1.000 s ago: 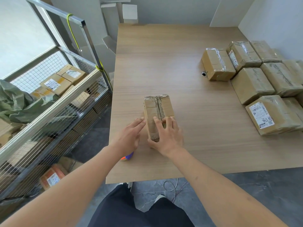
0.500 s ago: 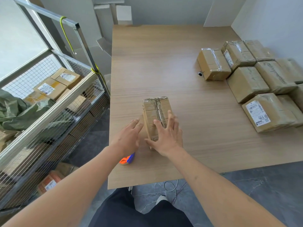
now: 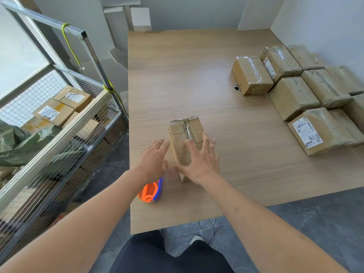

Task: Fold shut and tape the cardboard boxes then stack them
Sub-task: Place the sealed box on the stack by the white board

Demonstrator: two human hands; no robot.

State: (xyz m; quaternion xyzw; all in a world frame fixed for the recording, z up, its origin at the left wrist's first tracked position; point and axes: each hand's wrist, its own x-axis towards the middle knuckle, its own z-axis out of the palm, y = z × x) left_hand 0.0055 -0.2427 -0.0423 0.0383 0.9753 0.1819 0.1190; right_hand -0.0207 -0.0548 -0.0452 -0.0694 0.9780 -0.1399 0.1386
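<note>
Brown cardboard box (image 3: 186, 138), taped along its top seam, stands on a pale wooden desk (image 3: 197, 79) near the desk's front-left part. The right hand (image 3: 201, 161) lies over the near end of the box top, fingers spread and straight, gripping nothing. The left hand (image 3: 153, 160) is just beside the box's left face, fingers also straight and relaxed, holding nothing; whether its fingertips touch the cardboard cannot be told. An orange and blue tape dispenser (image 3: 150, 191) rests on the desk under the left wrist, close to the desk's left edge. Bare desk stretches beyond the box toward the far wall and to the right. A group of taped boxes (image 3: 295, 89) sits along the desk's right side, well apart from the hands. A wire-mesh metal cart (image 3: 59, 134) holding more parcels stands left of the desk.
</note>
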